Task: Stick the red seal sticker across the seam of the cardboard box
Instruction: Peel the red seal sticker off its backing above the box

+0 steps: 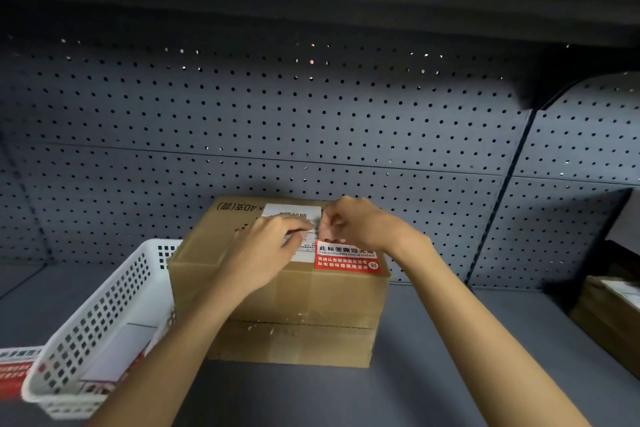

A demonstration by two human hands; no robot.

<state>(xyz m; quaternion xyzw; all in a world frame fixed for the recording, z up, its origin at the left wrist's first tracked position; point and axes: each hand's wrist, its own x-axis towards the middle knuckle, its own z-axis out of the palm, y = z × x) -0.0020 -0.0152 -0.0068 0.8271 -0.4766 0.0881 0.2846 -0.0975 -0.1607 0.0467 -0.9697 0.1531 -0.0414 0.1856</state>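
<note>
A brown cardboard box (pixel 277 291) stands on a grey shelf, with a second flatter box under it. A red seal sticker (pixel 346 258) with white and black print lies on the box top near its front right edge. My right hand (pixel 360 224) pinches the sticker's far edge between thumb and fingers. My left hand (pixel 266 246) rests flat on the box top just left of the sticker, over a white shipping label (pixel 294 213). The seam is hidden under my hands.
A white perforated plastic basket (pixel 93 333) holding sheets of red stickers sits left of the box. More red sticker sheets (pixel 15 371) lie at the far left edge. Another cardboard box (pixel 609 315) sits at the right. A pegboard wall (pixel 311 121) backs the shelf.
</note>
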